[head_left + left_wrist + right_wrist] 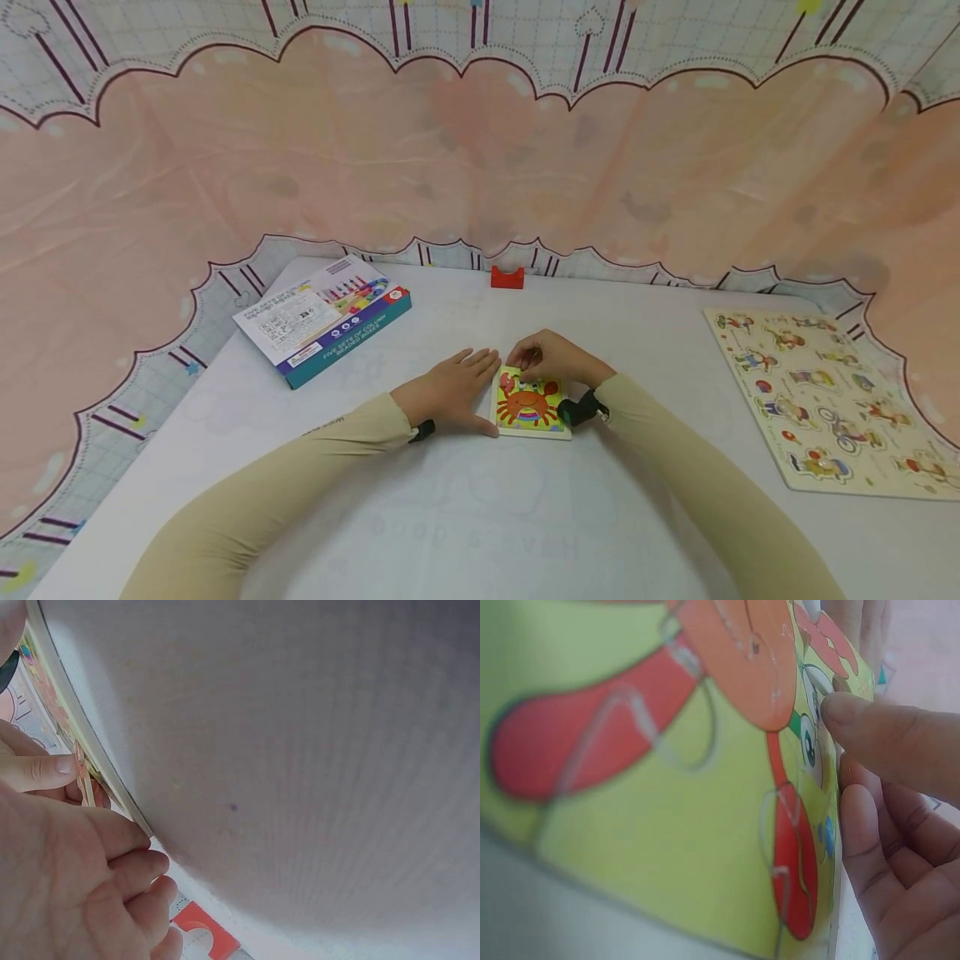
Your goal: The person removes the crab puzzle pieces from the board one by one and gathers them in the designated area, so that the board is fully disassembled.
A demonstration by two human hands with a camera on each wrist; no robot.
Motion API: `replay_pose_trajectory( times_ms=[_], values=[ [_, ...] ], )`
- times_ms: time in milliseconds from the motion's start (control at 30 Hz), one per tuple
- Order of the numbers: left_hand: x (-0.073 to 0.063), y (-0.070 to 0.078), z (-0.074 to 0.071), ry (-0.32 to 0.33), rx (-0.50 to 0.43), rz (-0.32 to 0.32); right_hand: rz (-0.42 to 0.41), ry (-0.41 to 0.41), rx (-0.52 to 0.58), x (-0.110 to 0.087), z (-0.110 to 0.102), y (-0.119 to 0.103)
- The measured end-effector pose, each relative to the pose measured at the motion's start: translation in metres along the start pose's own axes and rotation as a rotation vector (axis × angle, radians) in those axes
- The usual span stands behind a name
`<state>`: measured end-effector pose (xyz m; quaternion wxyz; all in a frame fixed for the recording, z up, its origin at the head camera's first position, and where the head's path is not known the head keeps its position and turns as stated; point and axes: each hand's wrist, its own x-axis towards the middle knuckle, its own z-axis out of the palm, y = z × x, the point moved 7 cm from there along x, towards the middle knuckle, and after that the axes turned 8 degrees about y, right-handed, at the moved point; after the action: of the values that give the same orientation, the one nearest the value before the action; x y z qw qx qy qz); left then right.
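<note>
A small square jigsaw puzzle (528, 408) with an orange crab on yellow lies on the white table in front of me. My left hand (450, 392) lies with straight fingers along its left side, thumb near the lower left corner and fingertips by the upper one. At the top edge, my right hand (558, 358) pinches a puzzle piece (84, 776) between thumb and curled fingers. In the right wrist view this puzzle piece (832, 649), bearing a red claw, tilts up out of the picture, and the thumb covers part of the crab's eyes.
A boxed bead set (322, 317) sits at the back left. By the table's far edge stands a small red notched block (507, 277). A large picture puzzle board (795, 417) lies at the right, and a patterned cloth (480, 167) hangs behind the table.
</note>
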<state>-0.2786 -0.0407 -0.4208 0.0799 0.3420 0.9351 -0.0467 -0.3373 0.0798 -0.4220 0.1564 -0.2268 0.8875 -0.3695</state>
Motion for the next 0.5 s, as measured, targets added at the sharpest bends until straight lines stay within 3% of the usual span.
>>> replay_pose_trajectory(
  times_ms=[500],
  values=[
    [0.0,-0.0004,0.0008,0.0,0.002,0.002,-0.035,0.024,0.005,0.0002,-0.0014,-0.0013]
  ],
)
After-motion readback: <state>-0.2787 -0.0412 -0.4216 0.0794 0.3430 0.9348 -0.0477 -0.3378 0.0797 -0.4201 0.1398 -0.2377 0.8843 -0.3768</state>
